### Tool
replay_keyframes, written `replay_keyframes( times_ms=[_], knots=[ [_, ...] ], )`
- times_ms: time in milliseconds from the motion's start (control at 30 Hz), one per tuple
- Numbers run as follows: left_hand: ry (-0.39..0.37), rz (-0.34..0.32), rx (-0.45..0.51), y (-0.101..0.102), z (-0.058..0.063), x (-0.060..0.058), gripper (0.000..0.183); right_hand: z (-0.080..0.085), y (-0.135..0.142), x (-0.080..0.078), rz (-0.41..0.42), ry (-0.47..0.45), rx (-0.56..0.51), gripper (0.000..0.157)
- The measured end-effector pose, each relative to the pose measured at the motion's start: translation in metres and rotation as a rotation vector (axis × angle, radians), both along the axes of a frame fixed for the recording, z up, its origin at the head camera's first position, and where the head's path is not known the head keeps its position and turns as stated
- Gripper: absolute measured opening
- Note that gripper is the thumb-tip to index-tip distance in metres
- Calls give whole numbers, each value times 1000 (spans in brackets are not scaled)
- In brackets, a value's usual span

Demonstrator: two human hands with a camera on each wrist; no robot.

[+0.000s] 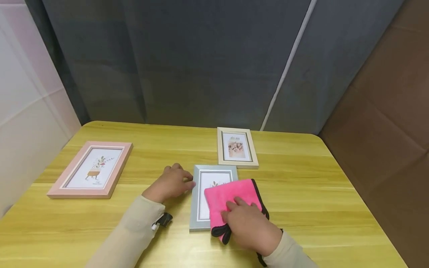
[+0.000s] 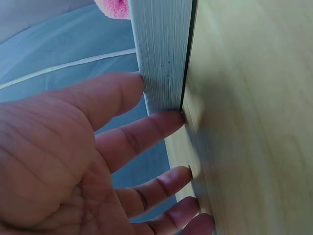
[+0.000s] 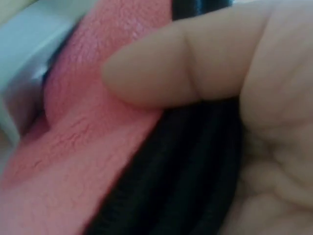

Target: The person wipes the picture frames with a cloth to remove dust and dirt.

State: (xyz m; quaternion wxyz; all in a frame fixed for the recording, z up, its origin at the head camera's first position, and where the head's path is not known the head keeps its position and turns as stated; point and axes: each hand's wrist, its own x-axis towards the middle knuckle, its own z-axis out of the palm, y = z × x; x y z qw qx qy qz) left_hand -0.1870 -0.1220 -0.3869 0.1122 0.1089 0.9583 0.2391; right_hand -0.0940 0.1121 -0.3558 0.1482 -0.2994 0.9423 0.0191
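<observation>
A grey-blue picture frame (image 1: 200, 225) lies face up on the wooden table, part of its picture hidden under a folded pink cloth (image 1: 219, 195) with black edging. My right hand (image 1: 249, 225) holds the cloth against the frame's right part. In the right wrist view the thumb (image 3: 146, 73) presses on the cloth, and black-edged folds run beneath it. My left hand (image 1: 171, 182) is at the frame's left side. In the left wrist view its thumb and index fingertip touch the frame's side edge (image 2: 164, 54), while the other fingers extend near the tabletop.
A pink picture frame (image 1: 57, 189) lies at the table's left. Just behind the grey-blue frame lies a cream picture frame (image 1: 221, 149). A dark curtain (image 1: 201, 63) hangs past the far edge of the table (image 1: 301, 171), with a brown cloth (image 1: 385, 130) on the right.
</observation>
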Motion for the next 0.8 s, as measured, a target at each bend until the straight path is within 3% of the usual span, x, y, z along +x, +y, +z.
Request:
replay_keyframes(
  times_ms=[100,267,333,433,667,800],
  knots=[
    [-3,4,3,0,1,1,32,-1,-1,1,30,13,8,45],
    [4,4,-2,1,2,3,33,-7,-12,7,266,106,-40,54],
    [6,9,-11,1,3,4,33,-9,-16,9,312,104,-54,57],
    [12,18,-27,1,4,6,33,-8,-15,10,287,58,-48,57],
    [18,-6,-24,6,5,6,33,2,2,6,67,9,25,45],
    [18,1,-24,6,5,7,34,-1,-2,7,115,11,38,47]
  ],
)
